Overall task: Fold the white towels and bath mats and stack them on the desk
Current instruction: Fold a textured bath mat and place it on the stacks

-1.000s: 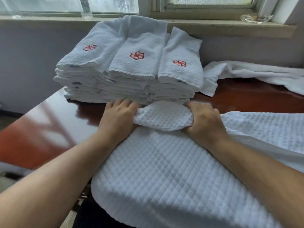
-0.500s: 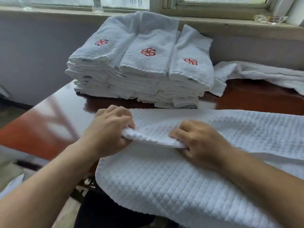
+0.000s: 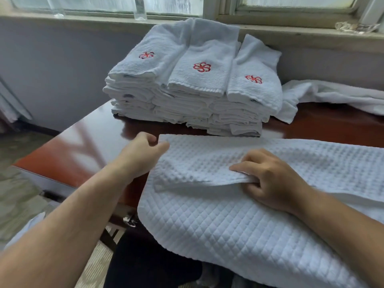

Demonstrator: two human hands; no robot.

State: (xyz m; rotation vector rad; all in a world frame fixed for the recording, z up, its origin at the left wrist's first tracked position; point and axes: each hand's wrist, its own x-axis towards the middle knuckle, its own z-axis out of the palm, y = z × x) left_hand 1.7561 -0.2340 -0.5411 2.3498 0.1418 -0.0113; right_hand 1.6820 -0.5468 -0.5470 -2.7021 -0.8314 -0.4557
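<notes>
- Left grip [image 3: 145, 154] pinches the folded corner of the mat [image 3: 207, 225]; right grip [image 3: 270, 179] clasps the fold's edge.
- The mat lies under both grips, draped over the desk [image 3: 87, 146].
- Step, as judged: first fold. The next move calls for aligning the edges and flattening.

Left hand [image 3: 143, 154] and right hand [image 3: 270, 181] bare, forearms bare.

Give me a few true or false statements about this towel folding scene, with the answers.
1. The folded towel stack shows red flower embroidery. True.
2. The right hand rests on that stack. False: it pinches a folded edge of the bath mat.
3. The bath mat hangs over the near edge of the desk. True.
4. The stack sits on a chair. False: it stands on the desk.
</notes>
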